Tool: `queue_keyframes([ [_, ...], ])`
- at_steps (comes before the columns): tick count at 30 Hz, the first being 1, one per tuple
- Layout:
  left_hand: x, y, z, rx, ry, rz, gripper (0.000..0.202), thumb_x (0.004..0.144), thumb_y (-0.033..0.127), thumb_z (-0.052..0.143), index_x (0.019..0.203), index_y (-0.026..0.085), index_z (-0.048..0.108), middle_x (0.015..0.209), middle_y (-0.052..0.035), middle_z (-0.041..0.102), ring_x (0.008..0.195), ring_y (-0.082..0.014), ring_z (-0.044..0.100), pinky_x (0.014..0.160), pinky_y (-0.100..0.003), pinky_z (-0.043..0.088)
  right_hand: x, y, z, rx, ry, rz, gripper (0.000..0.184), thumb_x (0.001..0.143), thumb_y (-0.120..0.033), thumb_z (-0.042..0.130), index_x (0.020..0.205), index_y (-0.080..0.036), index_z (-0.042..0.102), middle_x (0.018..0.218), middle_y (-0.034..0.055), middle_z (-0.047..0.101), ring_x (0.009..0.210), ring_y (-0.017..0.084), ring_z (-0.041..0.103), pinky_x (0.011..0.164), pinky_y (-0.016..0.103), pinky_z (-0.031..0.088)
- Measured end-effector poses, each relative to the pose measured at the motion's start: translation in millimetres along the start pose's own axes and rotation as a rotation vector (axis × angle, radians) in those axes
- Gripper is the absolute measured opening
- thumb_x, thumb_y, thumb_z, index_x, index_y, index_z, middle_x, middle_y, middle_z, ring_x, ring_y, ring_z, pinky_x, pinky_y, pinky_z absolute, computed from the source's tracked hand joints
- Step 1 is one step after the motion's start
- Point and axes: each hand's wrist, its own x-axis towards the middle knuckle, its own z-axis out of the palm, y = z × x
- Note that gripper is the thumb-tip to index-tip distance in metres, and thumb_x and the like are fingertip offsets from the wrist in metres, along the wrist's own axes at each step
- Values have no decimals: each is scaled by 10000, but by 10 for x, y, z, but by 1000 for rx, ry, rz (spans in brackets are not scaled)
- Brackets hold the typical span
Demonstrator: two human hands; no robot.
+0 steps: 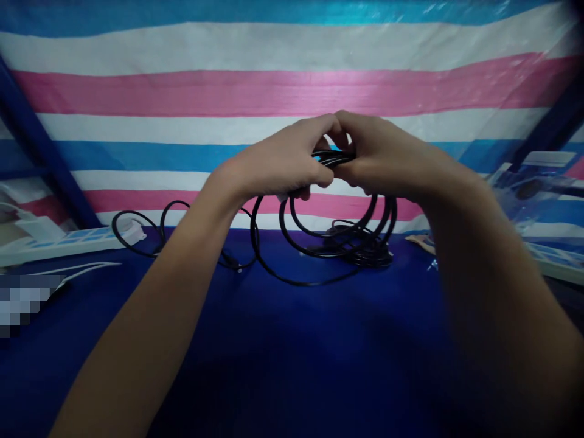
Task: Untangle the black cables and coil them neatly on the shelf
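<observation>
A black cable (292, 283) hangs in several loose loops below my two hands, raised over the blue table. My left hand (292, 152) is closed around the top of the loops. From the other side my right hand (378, 152) grips the same bundle, and the fingers of both hands meet there. Between the thumbs a short stretch of the bundled strands shows. One length of cable runs off to the left, behind my left forearm, and lies in curves on the table. Parts of the loops are hidden behind my hands.
Behind the loops a coiled dark cable (365, 249) lies on the blue table (292, 353). A white power strip (68, 243) with a plug stands at the left, another strip (556, 258) at the right. A striped sheet (292, 48) hangs at the back between blue posts.
</observation>
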Motion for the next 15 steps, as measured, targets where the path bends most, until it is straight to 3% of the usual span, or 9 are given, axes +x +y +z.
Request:
queue_keyframes([
  [4, 40, -22, 101, 297, 168, 138, 340, 776, 126, 462, 1084, 248, 536, 1001, -19, 616, 869, -204, 598, 727, -305, 425, -15, 8, -66, -186, 6, 51, 144, 740, -123, 496, 850, -161, 581, 858, 35, 613, 738, 129, 507, 612, 269, 358],
  [9, 85, -74, 240, 497, 64, 107, 254, 849, 204, 395, 1057, 216, 542, 760, -40, 607, 702, -211, 589, 665, -321, 412, -57, 6, -85, -249, -66, 155, 140, 735, -168, 558, 862, -162, 617, 746, 51, 597, 645, 157, 508, 528, 276, 340],
  [12, 120, -165, 275, 503, 132, 63, 255, 841, 173, 403, 1049, 212, 545, 755, -46, 605, 695, -207, 582, 640, -313, 404, -82, -53, -74, -65, -44, 230, 344, 728, -191, 597, 1071, -176, 570, 672, 22, 573, 517, 128, 484, 449, 248, 325],
  [15, 163, -285, 243, 386, 340, 45, 240, 860, 170, 384, 1031, 210, 547, 798, -45, 613, 747, -196, 582, 654, -307, 407, -81, -148, -44, 284, 46, 297, 435, 738, -186, 589, 1162, -182, 491, 588, -18, 535, 453, 122, 495, 404, 232, 343],
])
